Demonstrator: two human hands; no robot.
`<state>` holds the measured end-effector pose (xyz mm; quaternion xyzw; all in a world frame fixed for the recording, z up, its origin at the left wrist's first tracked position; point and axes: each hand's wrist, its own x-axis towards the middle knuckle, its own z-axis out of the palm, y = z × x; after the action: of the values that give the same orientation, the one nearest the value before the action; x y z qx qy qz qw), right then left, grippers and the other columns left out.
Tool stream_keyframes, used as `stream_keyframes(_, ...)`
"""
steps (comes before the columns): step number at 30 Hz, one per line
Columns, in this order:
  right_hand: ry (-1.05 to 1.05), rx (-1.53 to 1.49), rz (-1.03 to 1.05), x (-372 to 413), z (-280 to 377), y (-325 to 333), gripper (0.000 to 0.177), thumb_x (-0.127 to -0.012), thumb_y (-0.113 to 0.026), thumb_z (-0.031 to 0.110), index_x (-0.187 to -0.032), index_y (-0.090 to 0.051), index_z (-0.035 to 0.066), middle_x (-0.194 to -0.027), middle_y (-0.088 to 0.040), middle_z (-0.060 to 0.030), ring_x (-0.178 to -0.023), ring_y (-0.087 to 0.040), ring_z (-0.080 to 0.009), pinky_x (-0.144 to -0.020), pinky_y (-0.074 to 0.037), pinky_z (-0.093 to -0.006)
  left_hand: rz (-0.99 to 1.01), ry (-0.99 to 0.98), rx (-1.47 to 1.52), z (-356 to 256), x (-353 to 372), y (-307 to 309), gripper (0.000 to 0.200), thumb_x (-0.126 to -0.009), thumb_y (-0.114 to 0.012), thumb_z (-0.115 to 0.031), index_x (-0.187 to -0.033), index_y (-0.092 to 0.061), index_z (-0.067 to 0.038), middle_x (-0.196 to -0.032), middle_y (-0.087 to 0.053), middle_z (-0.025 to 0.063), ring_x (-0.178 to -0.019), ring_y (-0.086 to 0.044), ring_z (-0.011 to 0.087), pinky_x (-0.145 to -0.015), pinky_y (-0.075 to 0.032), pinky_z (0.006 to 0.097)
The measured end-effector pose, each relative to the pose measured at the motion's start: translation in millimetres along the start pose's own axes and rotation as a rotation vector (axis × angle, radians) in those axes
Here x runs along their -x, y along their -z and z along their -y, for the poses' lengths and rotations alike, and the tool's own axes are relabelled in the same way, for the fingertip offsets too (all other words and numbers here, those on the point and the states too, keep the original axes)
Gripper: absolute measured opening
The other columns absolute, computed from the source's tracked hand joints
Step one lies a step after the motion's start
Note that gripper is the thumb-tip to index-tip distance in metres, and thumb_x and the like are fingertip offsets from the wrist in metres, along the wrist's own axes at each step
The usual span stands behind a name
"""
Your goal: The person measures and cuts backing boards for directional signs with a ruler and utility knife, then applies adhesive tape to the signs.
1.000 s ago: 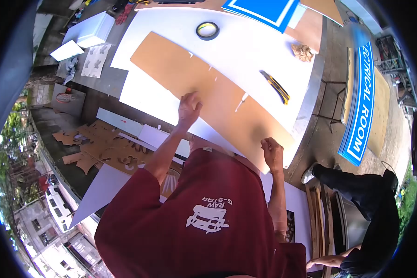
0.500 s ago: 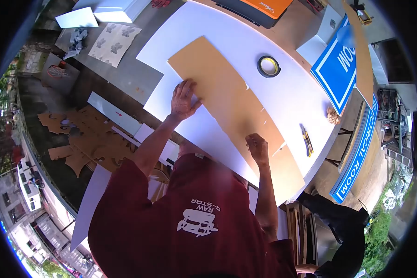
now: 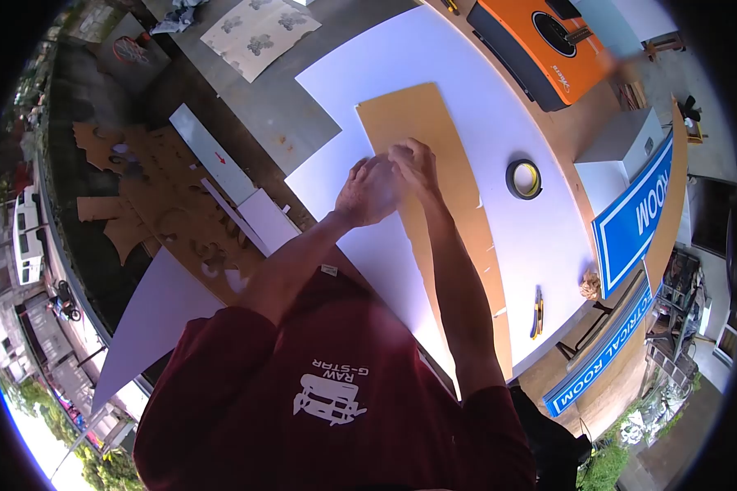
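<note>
- Brown cardboard offcuts (image 3: 151, 209) lie on the floor at the left of the frame, with a loose white sheet (image 3: 155, 315) below them. Both are well apart from the hands.
- The left hand (image 3: 367, 192) sits just above the frame's centre at the left long edge of the cardboard strip (image 3: 458, 221). Its knuckles are up and its fingers are curled. I cannot tell whether they pinch the edge or only press on it.
- The right hand (image 3: 415, 162) touches the left hand and lies over the strip with its fingers bent. What its fingertips grip, if anything, is hidden.
- The strip lies flat on the white board (image 3: 475, 90) that covers the table. Its long axis runs from upper centre down toward lower right. One short end points at the top of the frame, and the other reaches the board's near edge beside the person's right arm.
- With both hands bunched at one spot near the upper end, the long lower part is unheld. In my judgement, a push there could swing the strip about the hands and take it out of line with the board. A lift at that one edge could crease the thin cardboard.
- A tape roll (image 3: 523, 179) lies on the board right of the strip, near it but apart.
- A utility knife (image 3: 537, 313) lies lower right, near the strip's far end. A swinging strip could sweep it off the table.
- A blue sign (image 3: 630, 221) stands at the right of the frame.
</note>
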<state>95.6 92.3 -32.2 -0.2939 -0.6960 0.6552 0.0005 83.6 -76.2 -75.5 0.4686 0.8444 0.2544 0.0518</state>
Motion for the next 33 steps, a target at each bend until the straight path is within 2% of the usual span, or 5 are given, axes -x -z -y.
stream_keyframes(7, 0.176, 0.356, -0.128, -90.9, -10.9, -54.8, 0.024, -0.086, -0.071, 0.024, -0.096, -0.074, 0.003, -0.092, -0.075, -0.0156, -0.084, -0.073, -0.0272, -0.078, -0.058, -0.0370, -0.033, -0.048, 0.081, 10.5, -1.1, -0.7, 0.070, -0.084, -0.070, -0.043, -0.137, -0.049, -0.003, -0.145, -0.040, 0.0173, -0.142, -0.031, 0.0351, -0.118, -0.024, 0.0543)
stream_keyframes(14, 0.326, 0.630, -0.447, -107.8, 7.9, -95.4, 0.020, -0.083, -0.076, 0.021, -0.094, -0.072, 0.004, -0.084, -0.069, -0.0120, -0.073, -0.069, -0.0283, -0.069, -0.054, -0.0385, 0.265, -0.323, 0.027, 37.9, -27.9, 29.8, 0.061, -0.088, -0.062, -0.038, -0.135, -0.051, -0.001, -0.148, -0.041, 0.0185, -0.141, -0.034, 0.0349, -0.118, -0.023, 0.0554)
stream_keyframes(16, 0.393, 0.656, -0.490, -109.3, 4.9, -109.0, 0.012, -0.082, -0.073, 0.016, -0.088, -0.070, 0.006, -0.086, -0.064, -0.0123, -0.077, -0.065, -0.0316, -0.067, -0.053, -0.0435, 0.232, -0.158, 0.765, 58.6, -23.2, -9.1, 0.059, -0.090, -0.061, -0.031, -0.140, -0.048, -0.004, -0.150, -0.040, 0.0142, -0.146, -0.027, 0.0339, -0.121, -0.020, 0.0494)
stream_keyframes(22, 0.343, 1.028, -0.505, -103.9, 0.8, -137.5, 0.018, -0.060, -0.072, 0.005, -0.076, -0.067, -0.003, -0.093, -0.062, -0.0193, -0.091, -0.062, -0.0323, -0.070, -0.058, -0.0398, 0.335, -0.503, 0.003, 68.2, -36.8, 13.6, 0.076, -0.096, -0.046, -0.048, -0.152, -0.031, 0.001, -0.162, -0.019, 0.0235, -0.151, -0.013, 0.0434, -0.122, -0.011, 0.0567)
stream_keyframes(33, 0.090, 1.190, -0.404, -124.9, 22.2, -153.7, 0.033, -0.059, -0.081, 0.013, -0.085, -0.071, -0.005, -0.091, -0.064, -0.0191, -0.086, -0.060, -0.0292, -0.065, -0.052, -0.0354, 0.194, -0.662, -0.075, 75.4, -43.1, 8.2, 0.083, -0.091, -0.056, -0.051, -0.152, -0.032, -0.001, -0.160, -0.026, 0.0236, -0.147, -0.024, 0.0430, -0.117, -0.022, 0.0611)
